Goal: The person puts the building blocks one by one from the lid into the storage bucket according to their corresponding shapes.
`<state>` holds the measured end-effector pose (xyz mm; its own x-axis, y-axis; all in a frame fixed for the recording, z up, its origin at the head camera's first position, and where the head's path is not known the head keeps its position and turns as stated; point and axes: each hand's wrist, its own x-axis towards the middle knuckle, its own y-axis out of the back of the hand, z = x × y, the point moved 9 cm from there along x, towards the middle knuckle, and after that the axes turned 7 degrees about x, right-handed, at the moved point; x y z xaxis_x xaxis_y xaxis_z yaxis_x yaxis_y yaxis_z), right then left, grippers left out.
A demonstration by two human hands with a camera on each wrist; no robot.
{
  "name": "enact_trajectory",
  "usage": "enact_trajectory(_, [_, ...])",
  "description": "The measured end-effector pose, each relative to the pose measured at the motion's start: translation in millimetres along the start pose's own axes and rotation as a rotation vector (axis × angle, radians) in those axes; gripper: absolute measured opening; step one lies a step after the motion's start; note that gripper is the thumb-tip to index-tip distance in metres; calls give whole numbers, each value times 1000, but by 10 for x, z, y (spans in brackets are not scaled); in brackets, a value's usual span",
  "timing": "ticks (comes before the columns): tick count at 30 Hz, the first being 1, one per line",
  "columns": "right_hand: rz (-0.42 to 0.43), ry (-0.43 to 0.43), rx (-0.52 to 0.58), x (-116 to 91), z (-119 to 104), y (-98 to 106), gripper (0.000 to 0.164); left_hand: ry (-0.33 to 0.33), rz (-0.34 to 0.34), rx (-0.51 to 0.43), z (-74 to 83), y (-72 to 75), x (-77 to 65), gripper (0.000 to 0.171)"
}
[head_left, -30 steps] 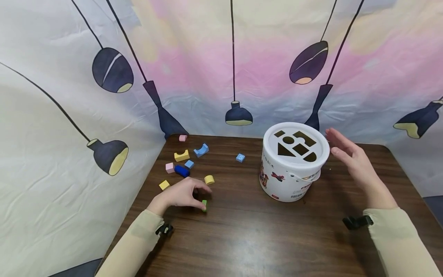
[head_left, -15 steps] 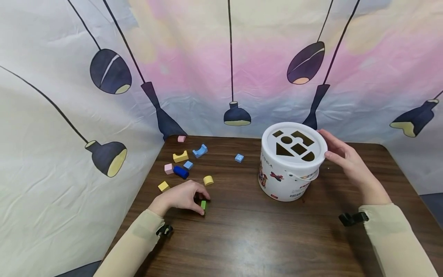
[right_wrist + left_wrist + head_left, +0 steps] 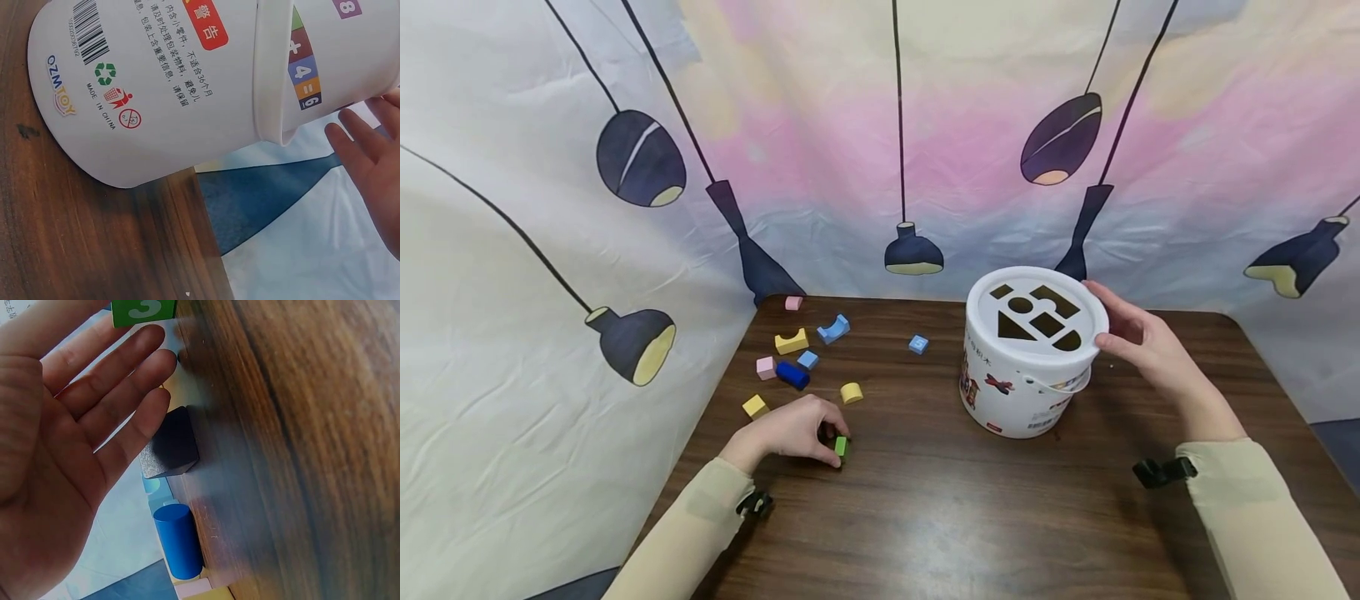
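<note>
Left hand (image 3: 796, 427) pinches green block (image 3: 841, 447) | right hand (image 3: 1153, 352), unclenched, touches bucket (image 3: 1011, 387) | dark block (image 3: 176, 445) nearby

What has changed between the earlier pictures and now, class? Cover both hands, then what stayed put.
The right hand moved left, from just clear of the bucket to touching its top edge. The left hand closed its fingers toward its thumb and now pinches the green block. The bucket and the other blocks stayed put.

The table (image 3: 917, 500) bears 1 white bucket (image 3: 1022, 375), 3 yellow blocks (image 3: 851, 393), 2 pink blocks (image 3: 766, 367) and 4 blue blocks (image 3: 918, 344).
</note>
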<state>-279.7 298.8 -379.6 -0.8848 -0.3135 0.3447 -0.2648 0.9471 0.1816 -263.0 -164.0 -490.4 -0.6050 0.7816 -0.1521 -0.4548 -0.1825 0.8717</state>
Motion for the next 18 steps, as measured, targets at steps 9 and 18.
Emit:
enact_trajectory(9, [15,-17,-139,-18,-40,23,75,-23,1,6,-6,-7,18,31])
enact_trajectory(18, [13,-41,-127,-12,-36,21,76,-50,10,-12,11,1,34,31])
